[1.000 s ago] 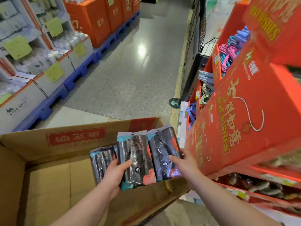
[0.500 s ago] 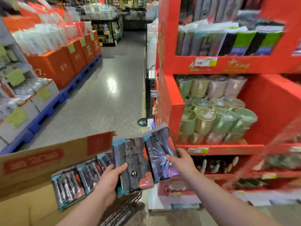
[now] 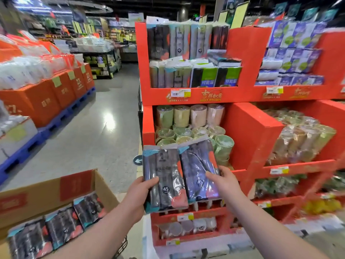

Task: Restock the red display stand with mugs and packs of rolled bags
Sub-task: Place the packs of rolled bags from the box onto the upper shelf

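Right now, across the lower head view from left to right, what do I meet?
Brown cardboard box of dark rolled-bag packs, left hand, dark rolled-bag pack it grips, second dark pack, right hand gripping it, far-right plastic-wrapped mugs on the red display stand.

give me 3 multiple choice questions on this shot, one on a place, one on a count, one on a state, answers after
1. Where is the cardboard box?
A) lower left in view
B) on the top shelf
C) far right in view

2. How many packs of rolled bags are held up?
A) one
B) two
C) four

3. What is the left hand doing?
A) hanging empty
B) pressing on a mug
C) gripping a pack

Answers:
1 A: the box sits low on the left, with more packs in it.
2 B: two show side by side, the right hand holding the second.
3 C: its thumb curls over the pack's front.
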`<state>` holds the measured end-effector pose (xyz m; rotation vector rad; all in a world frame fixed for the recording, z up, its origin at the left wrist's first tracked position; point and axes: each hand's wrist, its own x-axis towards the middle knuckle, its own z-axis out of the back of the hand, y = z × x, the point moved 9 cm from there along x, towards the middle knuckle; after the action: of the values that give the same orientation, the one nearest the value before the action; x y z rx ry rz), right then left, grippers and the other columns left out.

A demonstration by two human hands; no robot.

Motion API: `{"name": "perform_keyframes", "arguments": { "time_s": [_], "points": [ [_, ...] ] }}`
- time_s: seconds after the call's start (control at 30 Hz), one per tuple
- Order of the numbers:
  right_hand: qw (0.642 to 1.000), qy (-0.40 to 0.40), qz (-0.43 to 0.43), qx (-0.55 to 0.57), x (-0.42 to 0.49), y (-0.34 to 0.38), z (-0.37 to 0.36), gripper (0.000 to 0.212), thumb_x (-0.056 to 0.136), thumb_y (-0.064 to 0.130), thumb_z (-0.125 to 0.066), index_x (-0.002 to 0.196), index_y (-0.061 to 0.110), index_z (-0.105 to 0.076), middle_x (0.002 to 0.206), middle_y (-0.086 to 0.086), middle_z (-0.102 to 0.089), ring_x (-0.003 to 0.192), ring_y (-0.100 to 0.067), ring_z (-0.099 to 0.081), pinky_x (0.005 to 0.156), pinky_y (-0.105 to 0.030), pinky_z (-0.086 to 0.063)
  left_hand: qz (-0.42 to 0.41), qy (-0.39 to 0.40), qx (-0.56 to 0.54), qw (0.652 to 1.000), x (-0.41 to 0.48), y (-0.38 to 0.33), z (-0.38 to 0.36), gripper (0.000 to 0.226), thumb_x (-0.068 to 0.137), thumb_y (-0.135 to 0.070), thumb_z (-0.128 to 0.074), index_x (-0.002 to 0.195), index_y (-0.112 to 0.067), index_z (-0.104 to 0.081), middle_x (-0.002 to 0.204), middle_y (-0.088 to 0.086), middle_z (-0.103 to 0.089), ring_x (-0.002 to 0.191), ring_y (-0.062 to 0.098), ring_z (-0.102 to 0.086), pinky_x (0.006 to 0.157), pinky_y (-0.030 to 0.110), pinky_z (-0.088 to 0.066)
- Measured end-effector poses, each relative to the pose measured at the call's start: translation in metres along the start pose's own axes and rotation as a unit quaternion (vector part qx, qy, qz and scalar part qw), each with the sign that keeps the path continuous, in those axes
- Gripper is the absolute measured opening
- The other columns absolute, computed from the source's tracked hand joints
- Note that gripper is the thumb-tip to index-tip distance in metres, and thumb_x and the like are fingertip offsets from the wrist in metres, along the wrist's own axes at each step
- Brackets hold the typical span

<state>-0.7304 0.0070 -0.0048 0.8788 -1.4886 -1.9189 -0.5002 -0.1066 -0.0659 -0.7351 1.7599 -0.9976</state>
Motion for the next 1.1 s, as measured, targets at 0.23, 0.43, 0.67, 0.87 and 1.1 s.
{"name": "perform_keyframes", "arguments": {
  "time_s": [0.23,0.43,0.67,0.87,1.1],
  "points": [
    [0.998,-0.022,0.035,0.046,0.018,0.020,0.039,0.020,0.091,0.012,-0.061,0.106,0.017,-0.049,0.087,0.007,-0.055,0.071,-0.001,-0.049,0.056,-0.015,-0.038,-0.037,0.024,0.020,0.999,0.010,-0.034,-0.050,0.025,0.087,-0.013,-0.064,0.112,-0.010,-0.058,0.095,0.016,-0.073,0.082,0.032,-0.070,0.068,0.042,-0.055],
    [0.993,-0.091,0.040,0.057,0.038,0.036,0.078,0.020,0.091,0.017,-0.062,0.106,0.022,-0.049,0.097,0.006,-0.057,0.088,-0.013,-0.055,0.081,-0.031,-0.041,-0.058,0.062,0.030,0.996,0.039,-0.064,-0.104,0.031,0.085,-0.014,-0.066,0.116,-0.010,-0.061,0.097,0.014,-0.072,0.086,0.032,-0.069,0.071,0.041,-0.055],
    [0.984,-0.156,0.075,0.040,0.098,0.096,0.111,0.008,0.088,0.013,-0.064,0.096,0.010,-0.062,0.078,0.001,-0.062,0.076,-0.019,-0.059,0.064,-0.028,-0.047,-0.096,0.117,0.011,0.988,0.091,-0.133,-0.166,0.036,0.086,-0.015,-0.066,0.118,-0.003,-0.055,0.096,0.016,-0.070,0.077,0.029,-0.069,0.067,0.039,-0.055],
    [0.981,-0.134,0.110,0.092,0.156,0.151,0.100,0.049,0.070,0.027,-0.074,0.104,-0.003,-0.054,0.102,-0.035,-0.049,0.086,-0.024,-0.052,0.058,-0.040,-0.054,-0.151,0.142,-0.007,0.978,0.110,-0.209,-0.181,0.021,0.090,-0.018,-0.063,0.108,-0.011,-0.057,0.090,0.004,-0.068,0.073,0.017,-0.066,0.055,0.026,-0.050],
    [0.978,-0.109,0.141,0.113,0.206,0.173,0.065,0.038,0.075,0.028,-0.073,0.107,0.011,-0.062,0.113,-0.020,-0.064,0.099,-0.031,-0.061,0.068,-0.046,-0.057,-0.190,0.122,-0.016,0.974,0.141,-0.253,-0.165,0.025,0.090,-0.014,-0.062,0.113,-0.004,-0.057,0.089,0.006,-0.069,0.056,0.010,-0.067,0.040,0.021,-0.047]
  ]
}}
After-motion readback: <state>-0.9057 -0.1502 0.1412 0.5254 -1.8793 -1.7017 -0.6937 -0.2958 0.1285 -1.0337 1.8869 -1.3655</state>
